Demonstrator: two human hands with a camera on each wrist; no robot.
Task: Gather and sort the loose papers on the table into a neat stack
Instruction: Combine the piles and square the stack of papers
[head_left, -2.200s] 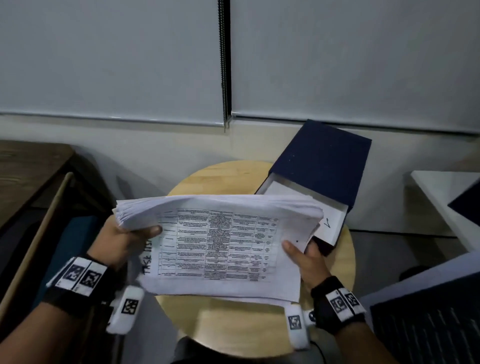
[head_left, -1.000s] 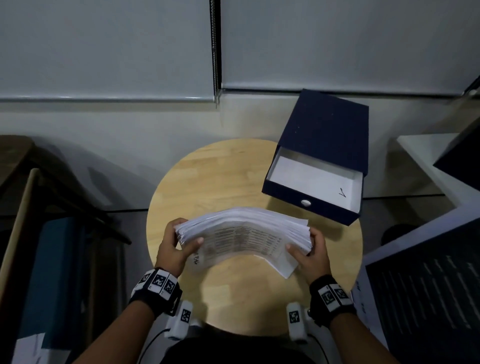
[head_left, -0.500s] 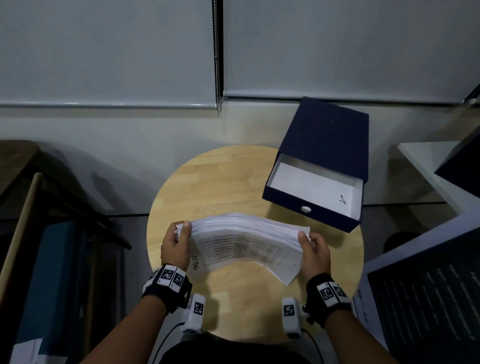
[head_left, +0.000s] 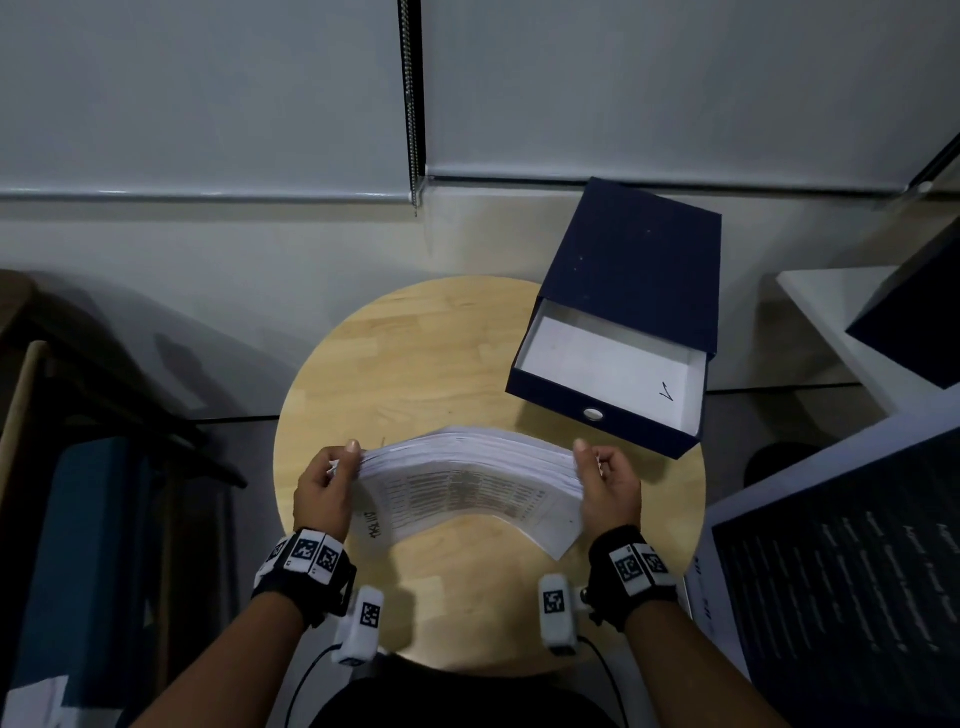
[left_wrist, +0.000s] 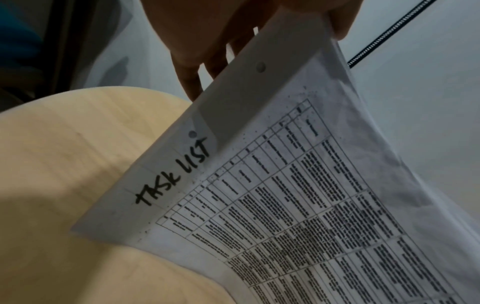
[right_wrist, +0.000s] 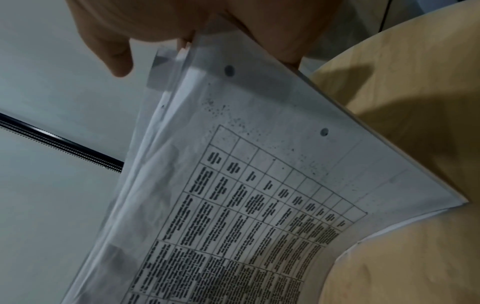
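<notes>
A thick stack of white papers (head_left: 467, 483) stands on its long edge on the round wooden table (head_left: 415, 364), leaning toward me and bowed in the middle. Its front sheet carries a printed table and the handwritten words "TASK LIST" (left_wrist: 174, 174). My left hand (head_left: 324, 483) grips the stack's left end, thumb on the upper edge. My right hand (head_left: 605, 480) grips the right end the same way. In the right wrist view the papers (right_wrist: 259, 185) show punched holes near the edge, and the back sheets sit slightly out of line.
A dark blue drawer box (head_left: 623, 322) lies at the table's back right, its drawer pulled out with a white sheet inside. A white shelf (head_left: 831, 312) and a dark panel (head_left: 841, 597) stand to the right. Dark furniture (head_left: 78, 467) stands on the left.
The stack came down from mid-air onto the table and was turned up on its edge. Both hands slid to its ends, and my thumbs moved to the top edge.
</notes>
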